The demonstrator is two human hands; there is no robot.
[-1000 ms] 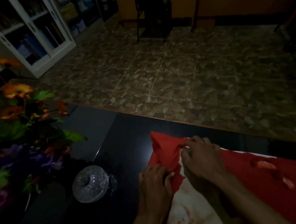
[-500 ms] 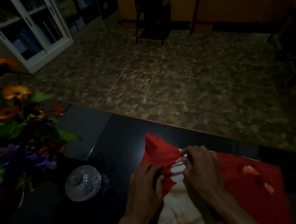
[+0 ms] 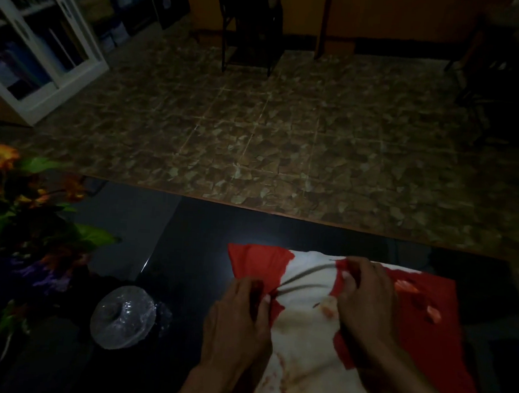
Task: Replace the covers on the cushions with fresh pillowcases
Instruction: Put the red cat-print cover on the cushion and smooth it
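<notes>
Head view: you look down at a dark glossy desk in a dim room, with your two hands on a cushion.
Cushion: it lies on the desk at the lower right, whitish with faint stains, and it is partly bare between your hands.
Red cover: it lies over the right side of the cushion, and one red corner sticks out at the cushion's far left end; some pale marks show on the red cloth to the right of your right hand.
Left hand: it is at the left edge of the cushion; your fingers are curled and pinch a fold of the red cover.
Right hand: it is on the far right part of the cushion; your fingers here are curled too and grip the edge of the red cover where it meets the bare white cloth.
Glass dish: a round clear one, on the desk to the left of the cushion, well apart from it.
Flowers: orange and purple with green leaves, further left of the cushion, beyond the dish.
Floor: brown patterned tiles, behind the cushion past the desk edge.
Bookcase: white, far left and behind the cushion, blurred.
</notes>
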